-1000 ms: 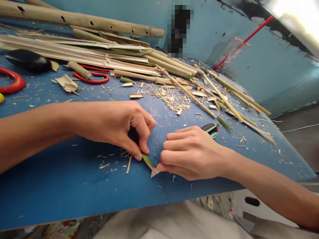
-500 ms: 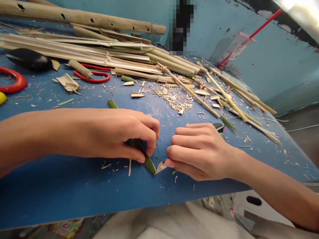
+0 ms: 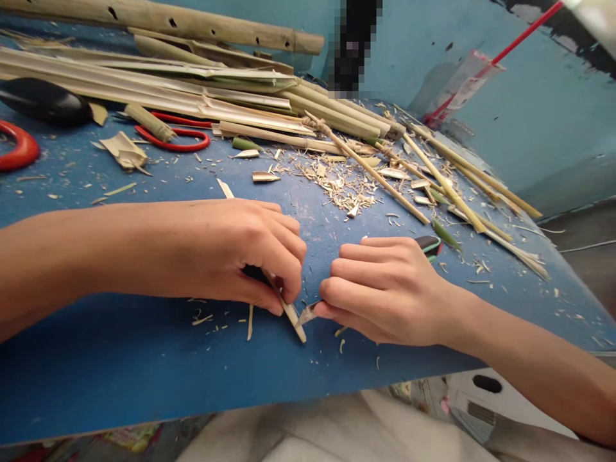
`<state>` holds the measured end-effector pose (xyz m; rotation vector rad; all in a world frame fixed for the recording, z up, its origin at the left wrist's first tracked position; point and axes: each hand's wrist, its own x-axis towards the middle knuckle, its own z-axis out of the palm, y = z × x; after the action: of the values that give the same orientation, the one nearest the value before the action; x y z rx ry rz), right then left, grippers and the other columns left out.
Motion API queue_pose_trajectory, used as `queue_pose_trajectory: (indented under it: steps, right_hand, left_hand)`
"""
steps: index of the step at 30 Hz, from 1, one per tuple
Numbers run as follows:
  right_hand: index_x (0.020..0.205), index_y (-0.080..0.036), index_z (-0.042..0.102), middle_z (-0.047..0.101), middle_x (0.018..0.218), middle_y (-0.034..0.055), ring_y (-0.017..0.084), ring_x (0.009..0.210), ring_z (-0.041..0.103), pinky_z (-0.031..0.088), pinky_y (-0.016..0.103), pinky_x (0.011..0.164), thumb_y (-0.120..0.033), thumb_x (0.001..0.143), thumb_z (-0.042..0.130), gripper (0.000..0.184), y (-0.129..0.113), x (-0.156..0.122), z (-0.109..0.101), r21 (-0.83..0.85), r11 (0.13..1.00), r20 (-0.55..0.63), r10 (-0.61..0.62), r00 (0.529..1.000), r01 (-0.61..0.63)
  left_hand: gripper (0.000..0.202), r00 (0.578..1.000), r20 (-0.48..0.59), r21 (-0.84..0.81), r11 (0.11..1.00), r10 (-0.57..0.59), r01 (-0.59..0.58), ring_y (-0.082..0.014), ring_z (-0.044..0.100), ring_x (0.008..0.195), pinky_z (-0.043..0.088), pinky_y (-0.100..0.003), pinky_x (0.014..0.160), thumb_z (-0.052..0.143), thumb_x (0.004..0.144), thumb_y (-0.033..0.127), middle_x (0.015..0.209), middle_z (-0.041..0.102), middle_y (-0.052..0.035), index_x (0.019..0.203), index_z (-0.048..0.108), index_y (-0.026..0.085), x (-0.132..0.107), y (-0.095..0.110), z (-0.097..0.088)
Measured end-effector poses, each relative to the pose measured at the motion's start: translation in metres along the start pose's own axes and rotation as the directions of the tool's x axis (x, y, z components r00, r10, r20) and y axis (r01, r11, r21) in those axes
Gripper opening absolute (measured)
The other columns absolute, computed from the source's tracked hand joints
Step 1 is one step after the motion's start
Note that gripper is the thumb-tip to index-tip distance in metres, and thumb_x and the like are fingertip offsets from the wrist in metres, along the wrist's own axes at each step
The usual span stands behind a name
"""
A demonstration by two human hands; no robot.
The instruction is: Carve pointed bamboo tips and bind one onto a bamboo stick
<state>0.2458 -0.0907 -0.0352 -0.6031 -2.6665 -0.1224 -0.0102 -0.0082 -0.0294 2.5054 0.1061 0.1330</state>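
Observation:
My left hand [image 3: 260, 250] pinches a thin bamboo strip [image 3: 292, 316] against the blue table, its pale edge showing. One end of the strip sticks out behind the hand, the other points toward the table's front edge. In my right hand [image 3: 385, 292] is a utility knife [image 3: 430, 246], its black-and-green handle end showing behind the fist. The knife's short blade juts out below the thumb and touches the strip near its front end. The rest of the handle is hidden in my fingers.
Bamboo shavings [image 3: 344, 186] lie heaped beyond my hands. Split bamboo lengths [image 3: 192, 90] and a holed bamboo pole [image 3: 231, 32] stretch along the wall. Red-handled scissors [image 3: 190, 144] and a black rounded object [image 3: 45, 101] are at left. A clear container [image 3: 464, 86] with a red stick stands back right.
The bamboo strip has turned in my left hand from its green face to its pale edge. The blade now lies against the strip's side, slightly higher. The view has shifted a little.

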Motion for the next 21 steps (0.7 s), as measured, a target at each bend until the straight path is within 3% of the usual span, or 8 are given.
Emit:
queue_pose_trajectory:
  steps: [8,16,21]
  right_hand:
    - [0.078,-0.019,0.066,0.050,0.067,-0.0043,0.014,0.064,0.038,0.028,0.032,0.058,-0.032,0.113,0.059,0.038,0.000,-0.001,0.002,0.045,0.998,0.017,0.052,0.998,-0.053]
    - [0.082,-0.020,0.062,0.052,0.070,-0.0040,0.014,0.066,0.040,0.028,0.033,0.060,-0.034,0.114,0.057,0.035,-0.003,0.005,0.009,0.088,0.993,0.011,0.084,0.996,-0.084]
    - [0.081,-0.021,0.057,0.051,0.072,-0.0036,0.014,0.066,0.040,0.028,0.033,0.061,-0.030,0.116,0.052,0.036,-0.004,0.008,0.006,0.155,0.984,0.081,0.074,0.994,-0.086]
  left_hand:
    - [0.018,1.000,0.002,0.063,0.998,0.025,-0.025,-0.0182,0.070,0.096,0.031,-0.031,0.105,0.071,0.106,0.029,0.097,0.084,0.0094,0.097,0.084,0.037,0.000,0.001,-0.010]
    - [0.018,1.000,0.004,-0.017,1.000,-0.019,0.019,-0.0158,0.072,0.093,0.034,-0.029,0.105,0.072,0.106,0.028,0.097,0.084,0.0091,0.103,0.086,0.040,-0.001,-0.007,-0.007]
    - [0.018,1.000,-0.005,-0.029,0.999,-0.018,0.018,-0.0135,0.071,0.089,0.034,-0.028,0.103,0.071,0.108,0.030,0.097,0.083,0.0074,0.103,0.087,0.036,-0.001,-0.004,-0.009]
